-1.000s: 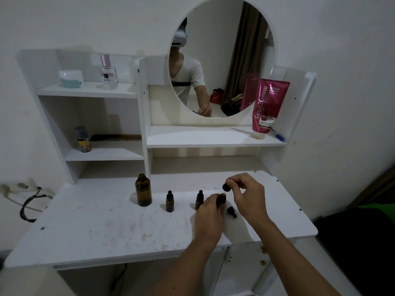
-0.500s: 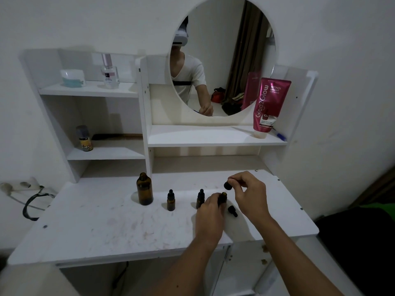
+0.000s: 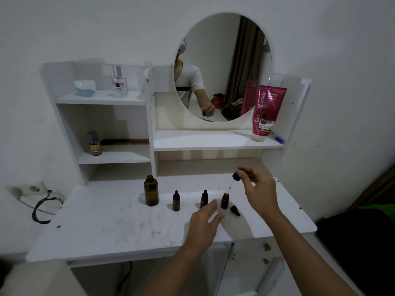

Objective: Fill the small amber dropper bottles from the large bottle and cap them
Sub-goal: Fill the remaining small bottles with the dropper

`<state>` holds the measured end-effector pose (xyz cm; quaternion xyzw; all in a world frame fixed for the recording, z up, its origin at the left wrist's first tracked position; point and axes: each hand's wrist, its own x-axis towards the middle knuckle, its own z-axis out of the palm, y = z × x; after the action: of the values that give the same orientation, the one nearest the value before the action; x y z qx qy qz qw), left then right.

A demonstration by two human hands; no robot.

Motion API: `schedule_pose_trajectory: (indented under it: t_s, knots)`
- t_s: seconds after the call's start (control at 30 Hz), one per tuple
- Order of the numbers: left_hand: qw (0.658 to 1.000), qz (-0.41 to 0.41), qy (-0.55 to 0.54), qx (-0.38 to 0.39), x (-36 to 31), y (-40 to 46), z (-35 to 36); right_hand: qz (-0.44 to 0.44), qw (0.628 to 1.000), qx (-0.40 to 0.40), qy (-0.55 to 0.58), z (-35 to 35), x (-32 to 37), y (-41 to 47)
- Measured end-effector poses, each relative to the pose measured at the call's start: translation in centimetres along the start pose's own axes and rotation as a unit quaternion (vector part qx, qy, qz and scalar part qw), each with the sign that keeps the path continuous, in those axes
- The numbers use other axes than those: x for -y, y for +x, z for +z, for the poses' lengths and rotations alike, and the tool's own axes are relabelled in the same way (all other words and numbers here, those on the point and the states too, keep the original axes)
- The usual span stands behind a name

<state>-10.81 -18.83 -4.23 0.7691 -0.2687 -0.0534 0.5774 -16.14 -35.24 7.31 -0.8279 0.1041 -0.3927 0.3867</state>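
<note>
The large amber bottle [image 3: 151, 192] stands uncapped on the white table [image 3: 106, 221]. To its right stand two capped small amber bottles [image 3: 176, 201] [image 3: 204, 198] and an uncapped small bottle [image 3: 224, 201]. My right hand [image 3: 257, 188] pinches a black dropper cap [image 3: 236, 176]; its glass pipette points down over the uncapped bottle's mouth. My left hand [image 3: 206, 221] hovers with fingers apart just in front of that bottle, holding nothing. Another black dropper cap [image 3: 235, 210] lies on the table to the bottle's right.
White shelves rise behind the table with a round mirror [image 3: 222, 67], a pink tube [image 3: 267, 112], a perfume bottle [image 3: 119, 83], a jar [image 3: 85, 88] and a small vial [image 3: 94, 144]. A power strip with a black cable [image 3: 40, 201] sits at the left.
My right hand lifted the dropper cap up, drawing the pipette out of the small bottle. My left hand let go of that bottle and pulled back toward me, fingers spread.
</note>
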Motion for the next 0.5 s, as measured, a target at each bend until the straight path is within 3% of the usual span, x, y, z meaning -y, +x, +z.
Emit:
schedule_pose_trajectory:
  t_s: [0.2,0.37,0.5]
  knots:
    - [0.999,-0.020,-0.029,-0.021,1.2,-2.8,-7.9,-0.044,0.999,-0.026,0.001,0.4,2.9,1.0]
    - [0.982,-0.075,-0.038,-0.168,2.8,-3.6,-15.1,-0.050,0.998,0.008,0.041,4.0,6.1,0.7]
    - [0.968,-0.079,-0.023,-0.238,4.0,-2.7,-18.9,-0.053,0.994,0.039,0.089,8.2,9.1,0.7]
